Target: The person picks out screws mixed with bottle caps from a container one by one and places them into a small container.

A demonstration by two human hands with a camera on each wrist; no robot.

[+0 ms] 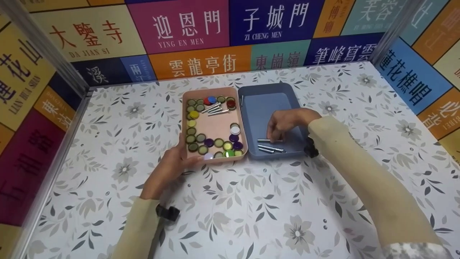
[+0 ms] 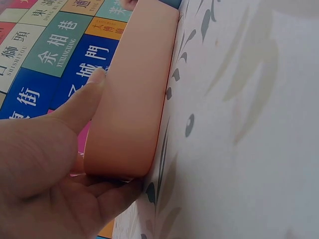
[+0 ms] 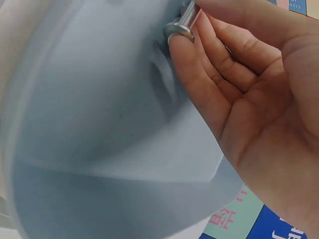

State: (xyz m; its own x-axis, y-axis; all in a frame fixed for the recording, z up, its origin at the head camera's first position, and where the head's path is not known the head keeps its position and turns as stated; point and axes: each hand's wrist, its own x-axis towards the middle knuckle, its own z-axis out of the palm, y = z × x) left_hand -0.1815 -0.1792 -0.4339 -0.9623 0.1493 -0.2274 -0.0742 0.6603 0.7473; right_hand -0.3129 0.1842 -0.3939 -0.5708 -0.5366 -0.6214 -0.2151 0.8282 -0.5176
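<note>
My left hand grips the near-left corner of a pink tray. In the left wrist view, the thumb lies along the tray's front wall and the other fingers are around its side. Over the blue-grey tray, my right hand pinches a shiny flat-headed metal pin between thumb and fingers. Just below that hand, several similar metal pins lie near the tray's front wall. Another pin stands or leans by the blue-grey tray's far-left wall; its lower end is hard to make out.
Bottle caps in several colours line the pink tray's edges. A small bundle of metal pins lies toward its back. Both trays stand side by side on a flower-patterned tabletop, with lettered panels behind and at the sides.
</note>
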